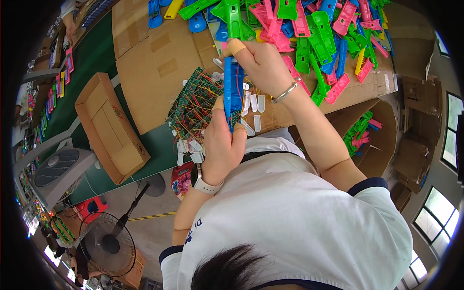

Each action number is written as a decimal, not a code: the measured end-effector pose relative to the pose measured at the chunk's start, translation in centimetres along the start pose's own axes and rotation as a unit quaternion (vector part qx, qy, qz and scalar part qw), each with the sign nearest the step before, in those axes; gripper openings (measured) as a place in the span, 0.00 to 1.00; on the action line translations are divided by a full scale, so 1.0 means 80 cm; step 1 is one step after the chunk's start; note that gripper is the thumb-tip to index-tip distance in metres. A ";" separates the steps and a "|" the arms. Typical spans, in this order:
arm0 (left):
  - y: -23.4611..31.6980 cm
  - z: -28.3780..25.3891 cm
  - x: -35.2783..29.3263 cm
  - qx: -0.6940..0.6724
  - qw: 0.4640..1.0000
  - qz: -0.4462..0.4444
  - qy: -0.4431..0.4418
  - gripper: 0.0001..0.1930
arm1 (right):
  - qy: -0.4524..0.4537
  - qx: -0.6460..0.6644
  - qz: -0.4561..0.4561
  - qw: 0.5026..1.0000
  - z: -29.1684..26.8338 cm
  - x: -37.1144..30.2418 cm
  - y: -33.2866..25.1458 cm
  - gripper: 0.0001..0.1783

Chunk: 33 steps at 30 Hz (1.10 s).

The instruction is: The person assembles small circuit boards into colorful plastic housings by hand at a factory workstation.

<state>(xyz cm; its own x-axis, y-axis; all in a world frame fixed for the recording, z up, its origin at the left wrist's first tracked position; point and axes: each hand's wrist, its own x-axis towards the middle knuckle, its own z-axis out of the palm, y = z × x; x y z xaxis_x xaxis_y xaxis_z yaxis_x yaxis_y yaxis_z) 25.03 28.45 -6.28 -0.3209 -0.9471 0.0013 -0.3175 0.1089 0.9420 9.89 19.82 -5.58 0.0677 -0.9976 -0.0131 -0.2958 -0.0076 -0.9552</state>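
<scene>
A long blue plastic shell (228,89), stood nearly on end in the picture, is held between my two hands. Its lower end is gripped by my left hand (221,147), fingers closed along the side. My right hand (263,65) is closed round the upper end; tan covers wrap some fingertips. A small green circuit board (235,117) sits at the shell's lower end by my left fingers, and a thin reddish wire runs up inside. Beside the shell lies a heap of green circuit boards (195,101) with red and yellow wires. Small white plastic pieces (253,102) are scattered around.
Pink, green, blue and yellow shells (314,41) pile up on the cardboard-covered table (159,58). An open cardboard box (113,128) stands at the left, near a grey fan (63,166). Another carton (386,140) holding shells is at the right.
</scene>
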 end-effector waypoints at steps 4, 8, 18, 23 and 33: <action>0.007 0.012 -0.006 -0.044 0.998 -0.042 -0.012 0.26 | -0.064 -0.206 0.047 0.975 -0.015 0.001 0.004 0.26; 0.000 0.001 0.001 -0.189 0.971 -0.121 -0.082 0.25 | -0.121 0.230 0.073 0.963 -0.023 -0.007 0.015 0.31; -0.001 -0.003 -0.009 -0.207 0.960 -0.116 -0.146 0.23 | -0.111 0.300 0.169 0.932 -0.032 -0.066 0.046 0.33; -0.024 -0.003 -0.011 -0.213 0.953 -0.149 -0.153 0.22 | -0.099 0.244 0.267 0.927 -0.029 -0.078 0.057 0.37; -0.049 -0.010 0.008 -0.338 0.895 -0.193 -0.220 0.23 | 0.010 0.384 0.304 0.872 -0.019 -0.088 0.039 0.28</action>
<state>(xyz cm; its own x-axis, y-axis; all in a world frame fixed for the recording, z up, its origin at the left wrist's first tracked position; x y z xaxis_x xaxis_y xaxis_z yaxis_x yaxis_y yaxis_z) 26.76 27.15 -9.72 -0.6710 -0.6477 -0.3609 0.0829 -0.5492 0.8316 7.06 26.71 -8.07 0.1020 -0.8017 -0.5889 0.4545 0.5642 -0.6893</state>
